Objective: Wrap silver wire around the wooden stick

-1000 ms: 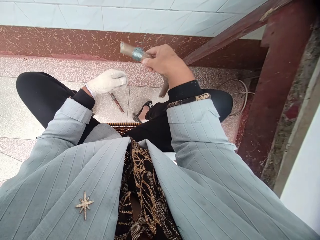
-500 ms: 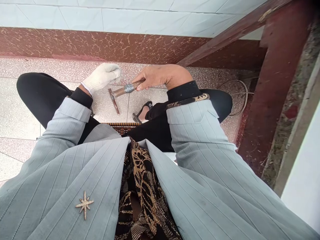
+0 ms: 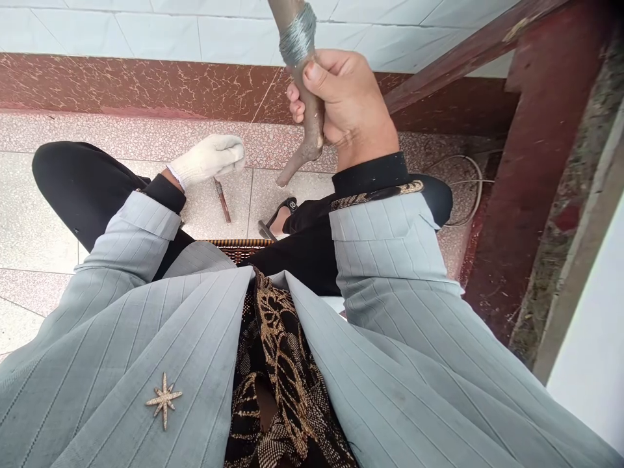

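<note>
The right hand [image 3: 358, 97] grips the stick [image 3: 314, 110] up before the wall [image 3: 234, 39], the gloved left hand [image 3: 207, 159] is clenched, seemingly on the thin strand [image 3: 266, 95], and uneven tension could slacken the wire coil [image 3: 297, 38].

The right hand [image 3: 358, 97] has raised the wire-wrapped stick [image 3: 313, 120] away from the gloved left hand [image 3: 208, 159].

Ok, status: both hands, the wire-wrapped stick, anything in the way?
Left hand closed, contents hidden. Right hand grips crooked stick, wire coil exposed. Thin strand slants toward left hand. Nothing seen blocking the stick; brown rod lies on floor.
</note>
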Demonstrator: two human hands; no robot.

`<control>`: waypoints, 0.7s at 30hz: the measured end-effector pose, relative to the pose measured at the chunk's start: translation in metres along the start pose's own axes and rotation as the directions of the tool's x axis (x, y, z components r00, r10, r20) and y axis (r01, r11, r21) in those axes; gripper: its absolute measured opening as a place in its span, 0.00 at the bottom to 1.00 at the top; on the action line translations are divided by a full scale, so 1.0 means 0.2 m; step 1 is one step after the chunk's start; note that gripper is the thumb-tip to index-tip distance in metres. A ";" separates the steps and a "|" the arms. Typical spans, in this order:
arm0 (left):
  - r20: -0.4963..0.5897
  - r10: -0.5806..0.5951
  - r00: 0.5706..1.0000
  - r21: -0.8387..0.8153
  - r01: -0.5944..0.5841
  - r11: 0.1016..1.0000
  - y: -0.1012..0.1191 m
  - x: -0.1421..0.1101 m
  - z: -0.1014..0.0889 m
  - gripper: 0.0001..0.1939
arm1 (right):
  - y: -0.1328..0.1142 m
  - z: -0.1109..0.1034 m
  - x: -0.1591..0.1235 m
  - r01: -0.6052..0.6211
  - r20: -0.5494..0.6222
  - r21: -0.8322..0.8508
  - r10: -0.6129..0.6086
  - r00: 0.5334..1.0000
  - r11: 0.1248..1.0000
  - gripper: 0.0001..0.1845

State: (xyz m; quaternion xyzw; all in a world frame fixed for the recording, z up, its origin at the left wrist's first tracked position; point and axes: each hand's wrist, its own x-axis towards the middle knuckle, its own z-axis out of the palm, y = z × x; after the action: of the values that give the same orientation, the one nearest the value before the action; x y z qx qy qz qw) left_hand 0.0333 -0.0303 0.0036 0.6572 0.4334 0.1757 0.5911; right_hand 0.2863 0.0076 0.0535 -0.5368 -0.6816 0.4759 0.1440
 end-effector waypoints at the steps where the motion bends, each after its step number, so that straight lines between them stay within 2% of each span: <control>1: 0.013 -0.011 1.000 0.020 0.011 1.000 0.02 -0.01 0.00 0.16 | 0.01 0.01 0.01 -0.024 -0.019 0.005 0.024 1.000 1.000 0.55; 3: 0.021 -0.041 0.999 0.061 0.040 0.997 0.06 -0.02 0.01 0.16 | 0.03 0.03 0.04 -0.057 -0.031 0.030 0.058 0.998 0.998 0.57; 5: 0.037 -0.064 0.997 0.122 0.059 0.991 0.11 -0.04 0.01 0.16 | 0.05 0.05 0.06 -0.061 -0.056 0.072 0.065 0.996 0.995 0.54; 7: 0.040 -0.075 0.996 0.173 0.067 0.983 0.13 -0.04 0.01 0.15 | 0.06 0.06 0.07 -0.081 -0.089 0.055 0.086 0.992 0.995 0.45; 10: 0.020 -0.082 0.996 0.213 0.075 0.974 0.13 -0.04 0.01 0.14 | 0.06 0.08 0.08 -0.148 -0.080 -0.214 0.134 0.988 0.966 0.25; 12: 0.008 -0.069 0.998 0.236 0.065 0.970 0.11 -0.03 0.00 0.13 | 0.05 0.09 0.09 -0.154 0.018 -0.408 0.177 0.984 0.900 0.18; 14: -0.007 -0.044 0.999 0.273 0.044 0.961 0.08 -0.02 -0.02 0.13 | 0.06 0.10 0.10 -0.099 0.221 -0.494 0.235 0.947 0.864 0.14; 16: -0.025 -0.022 0.999 0.299 0.029 0.954 0.06 -0.01 -0.04 0.14 | 0.07 0.11 0.10 -0.033 0.455 -0.459 0.266 0.850 0.888 0.12; 18: -0.047 -0.001 0.999 0.283 0.014 0.959 0.04 -0.01 -0.06 0.14 | 0.09 0.11 0.11 0.002 0.620 -0.357 0.236 0.748 0.934 0.14; 19: -0.060 0.005 0.998 0.254 0.010 0.967 0.03 0.00 -0.06 0.14 | 0.10 0.10 0.11 0.003 0.662 -0.302 0.208 0.721 0.953 0.16; 21: -0.085 0.012 0.996 0.185 0.003 0.983 0.02 0.00 -0.07 0.14 | 0.11 0.09 0.12 0.012 0.694 -0.225 0.152 0.704 0.974 0.20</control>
State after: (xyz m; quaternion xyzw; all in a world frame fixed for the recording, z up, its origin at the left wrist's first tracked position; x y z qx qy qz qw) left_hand 0.0239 -0.0209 0.0107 0.7022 0.4712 0.1639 0.5079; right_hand 0.2788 0.0185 0.0192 -0.3513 -0.7104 0.5745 -0.2046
